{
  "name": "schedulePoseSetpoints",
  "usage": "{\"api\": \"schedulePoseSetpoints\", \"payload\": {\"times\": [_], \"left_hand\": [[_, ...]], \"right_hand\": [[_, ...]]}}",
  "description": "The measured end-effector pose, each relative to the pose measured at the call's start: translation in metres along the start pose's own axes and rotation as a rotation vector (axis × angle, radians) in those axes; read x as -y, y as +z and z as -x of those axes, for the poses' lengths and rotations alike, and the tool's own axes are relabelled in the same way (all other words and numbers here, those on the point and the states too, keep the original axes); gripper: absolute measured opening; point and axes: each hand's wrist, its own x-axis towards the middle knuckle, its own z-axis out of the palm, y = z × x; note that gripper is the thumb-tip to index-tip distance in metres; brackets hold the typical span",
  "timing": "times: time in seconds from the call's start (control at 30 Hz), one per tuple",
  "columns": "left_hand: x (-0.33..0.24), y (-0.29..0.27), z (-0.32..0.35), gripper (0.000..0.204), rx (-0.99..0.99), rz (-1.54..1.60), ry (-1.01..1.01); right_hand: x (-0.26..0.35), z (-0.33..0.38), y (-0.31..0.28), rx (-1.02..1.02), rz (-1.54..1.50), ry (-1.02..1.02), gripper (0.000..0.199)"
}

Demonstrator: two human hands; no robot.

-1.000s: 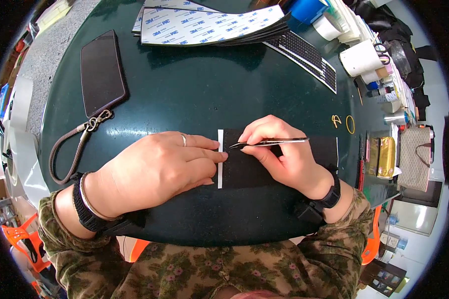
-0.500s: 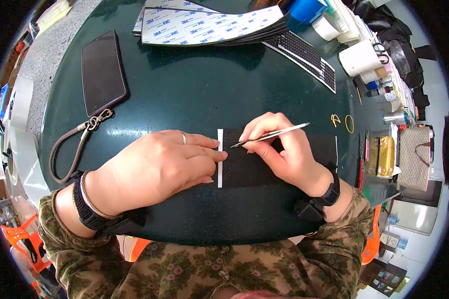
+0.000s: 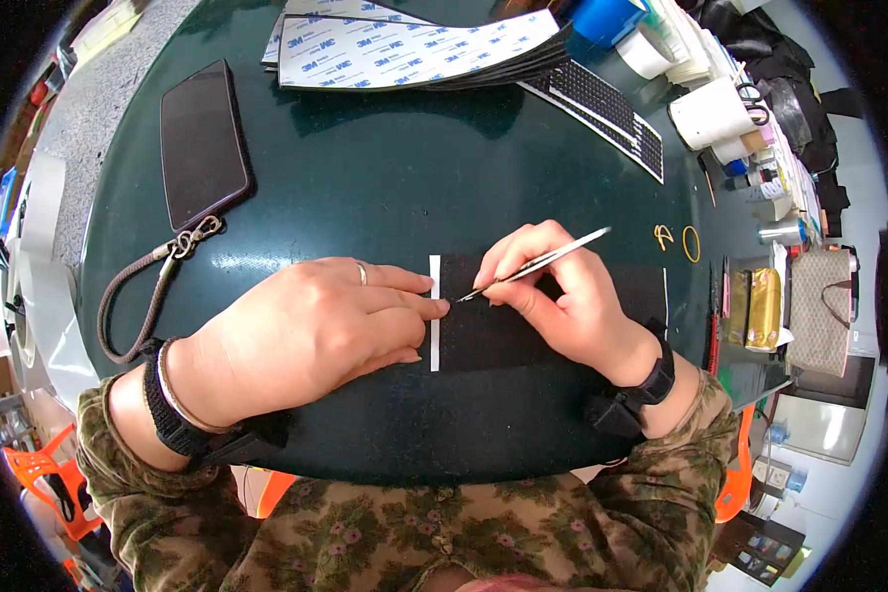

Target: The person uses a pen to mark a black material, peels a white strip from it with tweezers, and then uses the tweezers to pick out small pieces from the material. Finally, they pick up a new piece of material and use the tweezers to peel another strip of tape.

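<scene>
A flat black sheet (image 3: 503, 340) with a white strip (image 3: 435, 340) along its left edge lies on the dark green table in front of me. My left hand (image 3: 321, 321) rests flat, fingers stretched out, with the fingertips on the strip and the edge of the sheet. Over the middle of the sheet, my right hand (image 3: 557, 296) is closed in a pinch round slim silver tweezers (image 3: 560, 253). Their dark tip touches or hovers just above the sheet, close to my left fingertips; which of the two I cannot tell. Anything at the tip is too small to make out.
A phone (image 3: 204, 145) with a braided wrist strap (image 3: 128, 286) lies at the left. At the back are white-backed sheets (image 3: 405, 49) and a perforated black strip (image 3: 602, 113). Rubber bands (image 3: 691, 246), a white roll (image 3: 710, 113), scissors (image 3: 755, 104) and a gold pouch (image 3: 763, 309) lie right.
The tweezers' tip has moved slightly down, and their rear end has tipped up a little and swung left. My left hand has stayed in place.
</scene>
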Motion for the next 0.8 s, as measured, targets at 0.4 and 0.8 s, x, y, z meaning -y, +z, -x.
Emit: {"api": "schedulePoseSetpoints", "payload": {"times": [0.4,0.8], "left_hand": [[-0.0004,-0.0023,0.0008,0.027,0.048,0.006,-0.011],[0.0018,-0.0005,-0.0001,0.026,0.033,-0.002,0.019]], "right_hand": [[-0.0039,-0.0018,-0.0027,0.081,0.188,-0.237,0.019],[-0.0039,-0.0005,0.0032,-0.010,0.070,-0.092,0.019]]}}
